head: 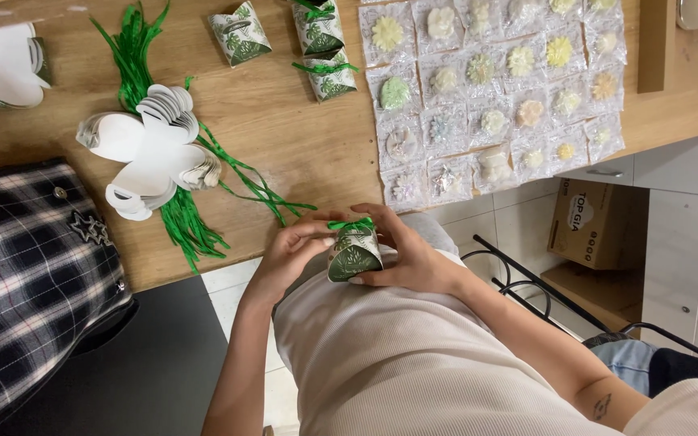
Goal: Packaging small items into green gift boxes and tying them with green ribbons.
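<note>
Small leaf-patterned gift box (355, 254), green ribbon (351, 224) on top, upright.

A single head-worn camera looks steeply down from above the person's chest, close over both hands at the near edge of the light wooden tabletop (284, 137). The view faces forward across the table; the pale tiled floor (519, 218) shows at right beneath it.

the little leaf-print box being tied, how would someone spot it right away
Start at the wooden table and drop below its near edge. There both hands, left hand and right hand, cradle a leaf-print box with a green ribbon bow. Unlike the finished boxes lying on the tabletop, it is held over the lap.
</note>
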